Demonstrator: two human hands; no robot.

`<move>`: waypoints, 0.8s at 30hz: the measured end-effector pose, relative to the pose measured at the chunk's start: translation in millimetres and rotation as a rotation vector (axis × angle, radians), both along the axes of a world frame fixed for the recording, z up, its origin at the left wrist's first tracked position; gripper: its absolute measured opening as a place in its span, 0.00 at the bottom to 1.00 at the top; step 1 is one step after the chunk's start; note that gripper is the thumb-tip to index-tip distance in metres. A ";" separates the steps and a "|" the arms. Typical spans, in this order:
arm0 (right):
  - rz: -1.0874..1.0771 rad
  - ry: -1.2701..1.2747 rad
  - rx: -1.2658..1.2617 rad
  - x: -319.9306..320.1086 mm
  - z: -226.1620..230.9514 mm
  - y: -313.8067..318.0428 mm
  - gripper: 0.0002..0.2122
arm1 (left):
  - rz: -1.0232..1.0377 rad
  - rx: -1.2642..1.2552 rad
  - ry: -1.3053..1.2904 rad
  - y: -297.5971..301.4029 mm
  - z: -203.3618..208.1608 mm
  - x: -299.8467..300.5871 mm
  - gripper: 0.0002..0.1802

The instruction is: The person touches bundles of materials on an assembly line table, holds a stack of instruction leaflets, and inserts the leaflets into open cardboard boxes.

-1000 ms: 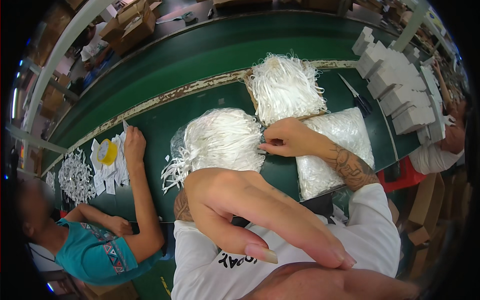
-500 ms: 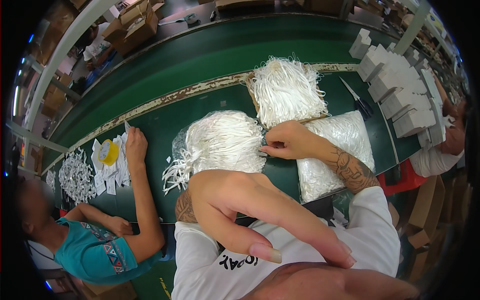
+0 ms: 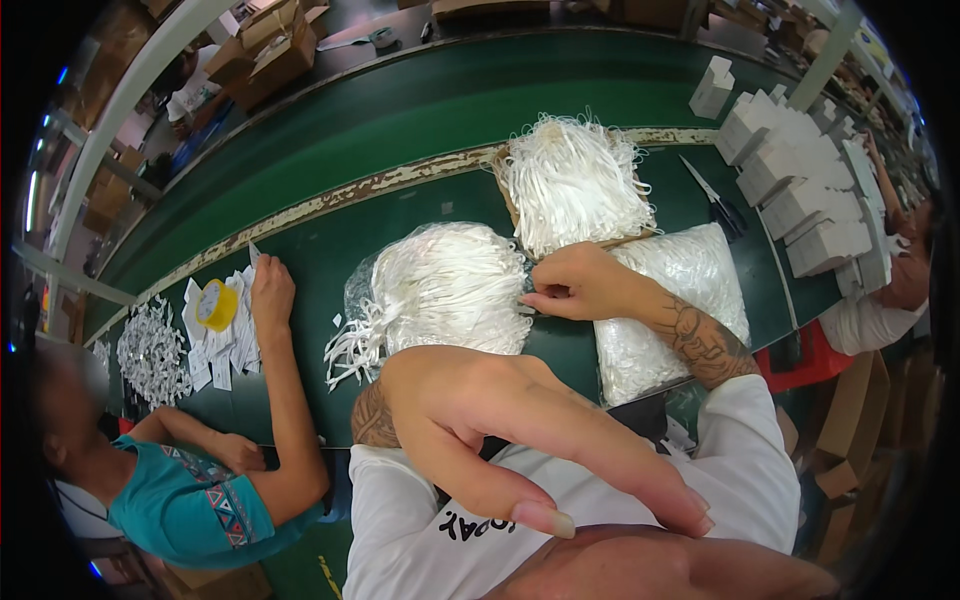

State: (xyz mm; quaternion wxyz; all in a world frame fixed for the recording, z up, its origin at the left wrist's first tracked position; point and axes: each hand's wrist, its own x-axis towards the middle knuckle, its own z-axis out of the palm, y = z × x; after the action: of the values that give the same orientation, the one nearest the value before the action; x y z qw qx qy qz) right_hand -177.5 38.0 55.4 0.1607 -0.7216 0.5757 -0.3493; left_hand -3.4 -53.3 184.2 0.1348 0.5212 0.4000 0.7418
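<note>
My left hand (image 3: 490, 420) is raised close to the camera, its thumb and fingers apart and nothing between them. Beyond it on the green bench lies a bundle of white cords (image 3: 450, 285) in a clear plastic bag, loose ends spilling out at the left. At the bundle's right edge my right hand (image 3: 580, 283) is closed in a pinch. What its fingertips hold, if anything, is too small to make out. Under my right forearm rests a full plastic bag of white cords (image 3: 670, 335). Behind it sits another pile of white looped cords (image 3: 575, 185) on cardboard.
Scissors (image 3: 712, 198) with dark handles lie at the right, near stacked white boxes (image 3: 800, 190). A co-worker in a teal shirt (image 3: 195, 500) sits at my left, by a yellow tape roll (image 3: 214, 305) and paper tags. A green conveyor belt (image 3: 420, 110) runs behind the bench.
My left hand has lowered slightly. My right hand has stayed at the bundle's edge. One white box at the far right has shifted a little to the left on the belt.
</note>
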 end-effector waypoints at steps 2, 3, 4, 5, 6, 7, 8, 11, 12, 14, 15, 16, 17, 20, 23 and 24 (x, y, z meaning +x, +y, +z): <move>-0.002 0.003 0.000 -0.2 0.1 0.2 0.16 | 0.019 0.017 0.020 0.6 0.1 -0.3 0.26; -0.001 0.004 -0.001 -0.2 0.1 0.0 0.16 | 0.041 0.035 0.039 0.8 0.1 -0.3 0.26; -0.002 0.004 -0.001 -0.2 0.2 -0.2 0.16 | 0.040 0.035 0.039 1.4 0.2 -0.4 0.26; -0.002 0.004 -0.003 -0.3 -0.1 -0.5 0.16 | 0.059 0.052 0.039 2.4 0.1 -0.4 0.25; -0.001 0.005 -0.005 -0.4 -0.5 -1.1 0.16 | 0.078 0.069 0.038 2.8 0.1 -0.5 0.25; -0.001 0.004 -0.005 -0.7 -0.9 -2.2 0.16 | 0.078 0.069 0.037 1.9 0.5 -0.2 0.25; 0.001 0.002 -0.002 -0.7 -0.7 -2.1 0.16 | 0.091 0.072 0.035 1.5 1.5 0.8 0.25; 0.001 0.004 -0.003 -1.3 -1.0 -3.0 0.16 | 0.105 0.093 0.050 2.1 0.2 -0.4 0.26; -0.002 0.007 -0.006 -1.9 -1.1 -3.6 0.16 | 0.104 0.112 0.070 2.6 -1.3 -1.8 0.27; -0.005 0.008 0.001 -1.8 1.4 -2.9 0.16 | 0.053 0.101 0.045 2.8 -3.4 -5.2 0.32; -0.008 0.009 0.012 -1.9 2.2 -2.4 0.16 | 0.002 0.093 0.020 2.8 -3.8 -7.1 0.38; -0.006 0.013 0.003 -3.0 2.2 -1.8 0.16 | 0.004 0.085 0.023 3.2 -3.2 -8.4 0.38; -0.005 0.006 0.010 -2.9 1.3 -1.5 0.16 | -0.017 0.080 -0.017 4.1 -2.4 -7.5 0.45; 0.004 0.006 -0.009 -1.2 -1.7 0.7 0.16 | -0.030 0.099 -0.011 13.8 -7.3 -6.1 0.55; 0.012 -0.001 -0.034 -0.8 -2.7 -0.1 0.15 | -0.021 0.233 0.091 31.5 -19.5 -8.4 0.66; 0.011 0.001 -0.033 -0.8 -2.7 0.8 0.15 | 0.011 0.321 -0.051 36.5 -18.9 -4.5 0.62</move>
State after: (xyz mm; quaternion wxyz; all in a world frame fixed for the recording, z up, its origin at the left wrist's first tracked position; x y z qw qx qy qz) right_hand -178.3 38.9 52.6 0.1504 -0.7275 0.5660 -0.3574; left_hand -8.0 -16.7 165.3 0.0559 0.5148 0.2753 0.8099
